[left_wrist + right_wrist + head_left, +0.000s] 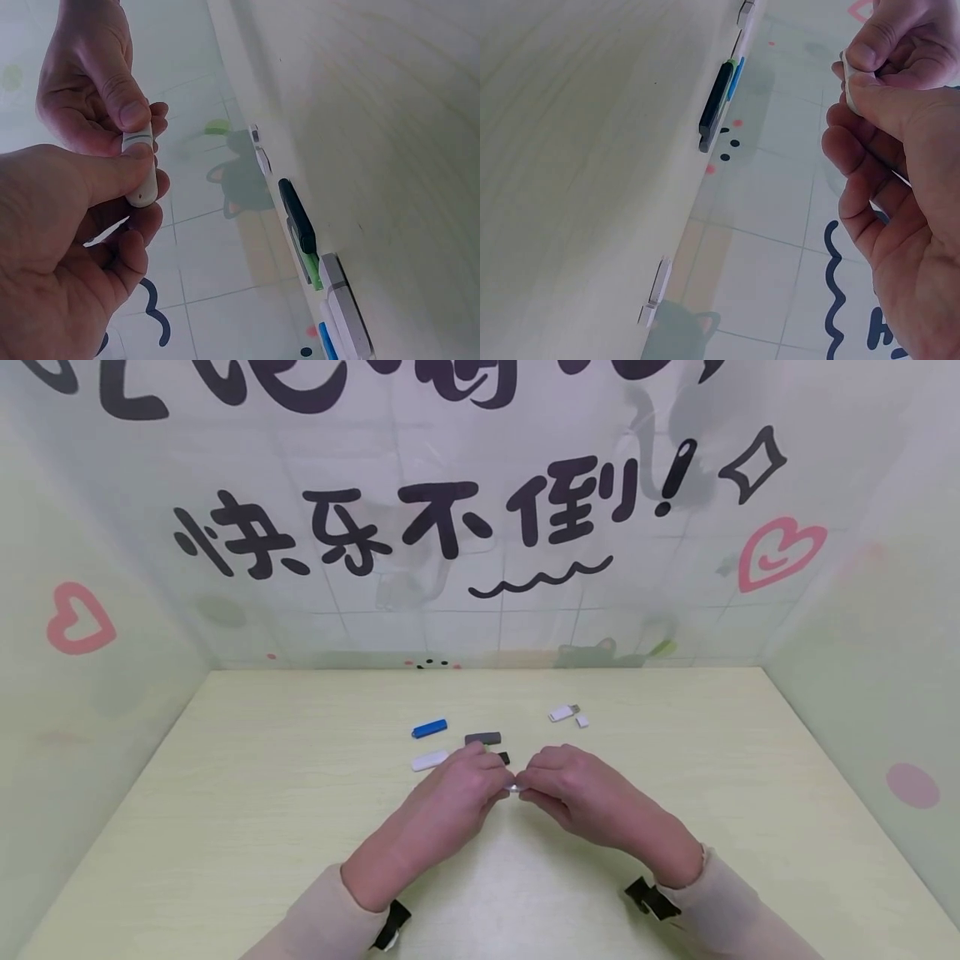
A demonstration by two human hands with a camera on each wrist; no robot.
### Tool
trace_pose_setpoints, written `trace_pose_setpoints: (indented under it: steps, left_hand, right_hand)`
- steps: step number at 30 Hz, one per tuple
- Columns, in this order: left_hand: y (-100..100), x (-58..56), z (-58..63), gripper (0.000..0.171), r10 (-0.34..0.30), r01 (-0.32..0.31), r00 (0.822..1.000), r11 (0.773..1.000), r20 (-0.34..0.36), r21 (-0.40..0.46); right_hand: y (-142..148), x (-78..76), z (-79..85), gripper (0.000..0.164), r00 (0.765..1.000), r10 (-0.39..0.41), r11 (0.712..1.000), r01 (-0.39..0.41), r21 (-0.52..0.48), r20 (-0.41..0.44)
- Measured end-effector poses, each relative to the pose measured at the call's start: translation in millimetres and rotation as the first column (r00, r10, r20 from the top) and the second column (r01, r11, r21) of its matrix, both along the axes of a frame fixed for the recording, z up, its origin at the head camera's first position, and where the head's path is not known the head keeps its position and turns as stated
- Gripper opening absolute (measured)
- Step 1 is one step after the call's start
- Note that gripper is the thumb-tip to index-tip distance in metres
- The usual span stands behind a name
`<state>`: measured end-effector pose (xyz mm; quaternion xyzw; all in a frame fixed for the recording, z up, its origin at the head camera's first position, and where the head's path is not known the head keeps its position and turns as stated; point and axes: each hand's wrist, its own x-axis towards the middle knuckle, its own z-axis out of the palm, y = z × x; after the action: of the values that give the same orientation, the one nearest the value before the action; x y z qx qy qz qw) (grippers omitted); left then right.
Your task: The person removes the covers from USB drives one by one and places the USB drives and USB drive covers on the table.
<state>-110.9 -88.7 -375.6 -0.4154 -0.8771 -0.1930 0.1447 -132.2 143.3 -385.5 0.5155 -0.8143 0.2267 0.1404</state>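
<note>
Between both hands is a white USB flash drive (142, 191), with a seam across it near the right thumb. My left hand (459, 789) pinches its rounded end between thumb and fingers. From the other side, my right hand (588, 789) pinches the end beyond the seam. The thumbs lie close together, and in the head view the fingers hide most of the drive. Just past the left hand are a white flash drive (429, 762), a grey one (487, 738) and the tip of a black one (504, 758), partly covered by that hand.
Farther back on the pale wooden table (247, 793) lies a blue flash drive (430, 728). At the back right, a white flash drive (560, 714) shows its metal plug, with a small white cap (582, 722) beside it. Printed walls enclose the table's back and sides.
</note>
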Motion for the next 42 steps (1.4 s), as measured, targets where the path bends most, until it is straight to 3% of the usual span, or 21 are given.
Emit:
trace_pose_setpoints:
  steps: [42]
  left_hand:
    - [0.9, -0.1, 2.0, 0.012, -0.023, 0.023, 1.000, 1.000, 0.010, -0.010]
  right_hand:
    - [4.6, -0.9, -0.2, 0.017, 0.999, 0.047, 0.999, -0.047, -0.025, -0.008]
